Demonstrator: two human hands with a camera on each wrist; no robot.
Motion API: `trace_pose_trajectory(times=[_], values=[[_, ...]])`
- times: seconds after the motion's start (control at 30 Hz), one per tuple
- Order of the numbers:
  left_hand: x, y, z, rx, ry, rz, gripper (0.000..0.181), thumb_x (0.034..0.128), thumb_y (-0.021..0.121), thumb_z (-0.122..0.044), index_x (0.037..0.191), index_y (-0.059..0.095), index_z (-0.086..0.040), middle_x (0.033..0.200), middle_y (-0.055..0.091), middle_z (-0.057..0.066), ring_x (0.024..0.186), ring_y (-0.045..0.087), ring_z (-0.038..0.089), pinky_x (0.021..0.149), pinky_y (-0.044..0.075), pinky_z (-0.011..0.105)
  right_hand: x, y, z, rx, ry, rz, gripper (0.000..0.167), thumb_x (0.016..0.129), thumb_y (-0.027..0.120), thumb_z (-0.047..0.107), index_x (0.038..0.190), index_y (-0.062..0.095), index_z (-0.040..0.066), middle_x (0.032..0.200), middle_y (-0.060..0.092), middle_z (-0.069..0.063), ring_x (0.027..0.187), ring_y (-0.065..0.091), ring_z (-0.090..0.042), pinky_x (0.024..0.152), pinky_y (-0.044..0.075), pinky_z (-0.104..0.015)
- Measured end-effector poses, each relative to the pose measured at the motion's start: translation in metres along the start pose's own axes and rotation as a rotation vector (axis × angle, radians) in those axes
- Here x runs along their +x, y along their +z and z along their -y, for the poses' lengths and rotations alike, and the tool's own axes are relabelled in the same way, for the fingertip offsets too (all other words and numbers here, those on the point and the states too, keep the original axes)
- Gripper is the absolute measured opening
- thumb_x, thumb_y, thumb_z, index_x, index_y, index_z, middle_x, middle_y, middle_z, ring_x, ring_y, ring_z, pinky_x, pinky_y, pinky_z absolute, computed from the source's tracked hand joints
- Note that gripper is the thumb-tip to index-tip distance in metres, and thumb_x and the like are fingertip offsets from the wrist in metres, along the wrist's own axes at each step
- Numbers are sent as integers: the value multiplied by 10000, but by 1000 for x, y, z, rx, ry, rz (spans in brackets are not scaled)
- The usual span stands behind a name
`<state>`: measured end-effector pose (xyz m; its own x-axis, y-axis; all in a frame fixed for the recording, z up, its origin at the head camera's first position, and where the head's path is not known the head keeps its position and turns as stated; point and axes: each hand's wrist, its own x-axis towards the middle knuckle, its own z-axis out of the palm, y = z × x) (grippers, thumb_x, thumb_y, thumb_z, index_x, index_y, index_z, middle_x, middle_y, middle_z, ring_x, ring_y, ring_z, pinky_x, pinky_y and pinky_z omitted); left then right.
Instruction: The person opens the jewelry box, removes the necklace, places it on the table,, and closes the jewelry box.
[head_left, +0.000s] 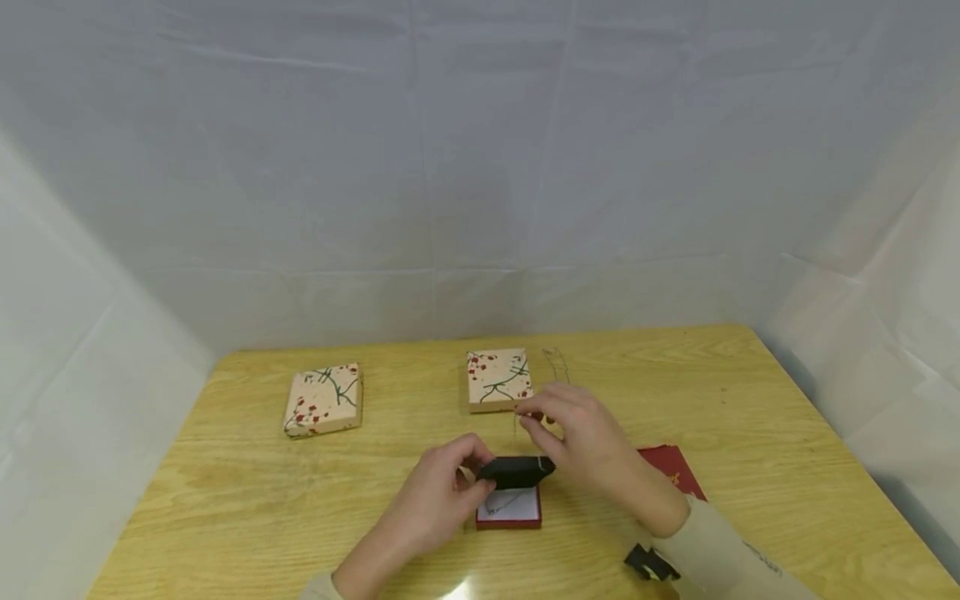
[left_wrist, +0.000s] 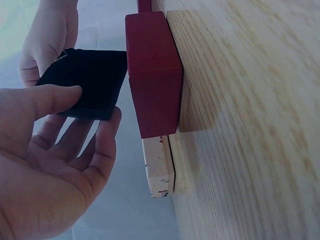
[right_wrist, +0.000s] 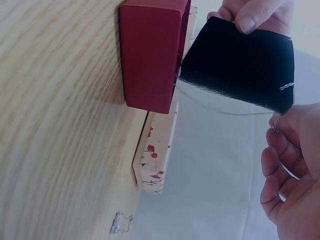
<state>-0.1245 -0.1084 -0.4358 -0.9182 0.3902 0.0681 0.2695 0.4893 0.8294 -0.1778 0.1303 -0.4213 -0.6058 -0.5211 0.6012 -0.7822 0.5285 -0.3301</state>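
My left hand [head_left: 431,500] pinches a thin black jewelry-box pad [right_wrist: 237,65] between thumb and fingers, holding it tilted above an open red box [head_left: 508,524]. Inside the box a white lining shows, with a stretch of chain across it. A fine silver necklace chain [right_wrist: 225,114] runs from the box to the pad's corner, where a short piece of it crosses the black face. With thumb and forefinger my right hand [head_left: 581,429] pinches the chain beside that corner. The pad [left_wrist: 92,80] hides part of the right hand in the left wrist view.
Two cream boxes with floral print stand farther back, one left [head_left: 324,400], one in the middle [head_left: 498,379]. Another silver chain [head_left: 557,365] lies beside the middle one. A red piece with gold lettering [head_left: 675,468] and a small black item [head_left: 651,563] lie near the right forearm.
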Motion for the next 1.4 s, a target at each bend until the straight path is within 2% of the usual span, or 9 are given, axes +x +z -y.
trace_pose_trajectory(times=[0.23, 0.47, 0.8, 1.07, 1.3, 1.4], values=[[0, 0, -1, 4, -33, -15, 193, 931, 767, -48, 1003, 675, -202, 1001, 709, -72, 827, 626, 135, 710, 547, 276, -4, -3, -4, 10, 37, -9, 151, 945, 809, 90, 1093, 796, 117, 984, 721, 67, 859, 634, -91, 729, 566, -294], [-1, 0, 0, -8, -53, -25, 192, 928, 761, -46, 1004, 662, -191, 1005, 713, -52, 816, 631, 143, 701, 553, 284, -5, -8, -6, 29, 62, -5, 157, 958, 796, 86, 1103, 793, 145, 1010, 728, 78, 819, 630, -121, 706, 544, -289], [-2, 1, 0, -7, -70, -57, 199, 924, 744, -43, 1058, 657, -161, 1033, 730, -17, 803, 622, 157, 682, 542, 289, -7, -11, -8, 42, 69, -5, 185, 951, 800, 62, 1110, 795, 156, 998, 726, 89, 810, 587, -62, 680, 544, -263], [-1, 1, 0, -5, -82, -68, 207, 934, 717, -53, 1115, 653, -128, 1013, 715, -27, 870, 621, 155, 720, 539, 291, -8, -10, -11, 28, 53, -35, 141, 939, 811, 64, 1067, 790, 121, 957, 714, 69, 837, 623, -86, 695, 597, -359], [0, 1, 1, -7, -84, -78, 221, 935, 695, -47, 1141, 643, -106, 986, 714, -35, 880, 630, 149, 726, 536, 298, -8, -12, -11, 24, 71, -37, 125, 951, 803, 78, 1068, 790, 118, 947, 701, 71, 843, 617, -74, 705, 599, -372], [0, 1, 1, -15, -88, -83, 232, 934, 684, -47, 1157, 638, -93, 979, 708, -31, 875, 632, 154, 719, 546, 295, -8, -12, -11, 23, 83, -37, 116, 961, 794, 85, 1071, 790, 122, 946, 695, 78, 841, 611, -66, 703, 587, -341]])
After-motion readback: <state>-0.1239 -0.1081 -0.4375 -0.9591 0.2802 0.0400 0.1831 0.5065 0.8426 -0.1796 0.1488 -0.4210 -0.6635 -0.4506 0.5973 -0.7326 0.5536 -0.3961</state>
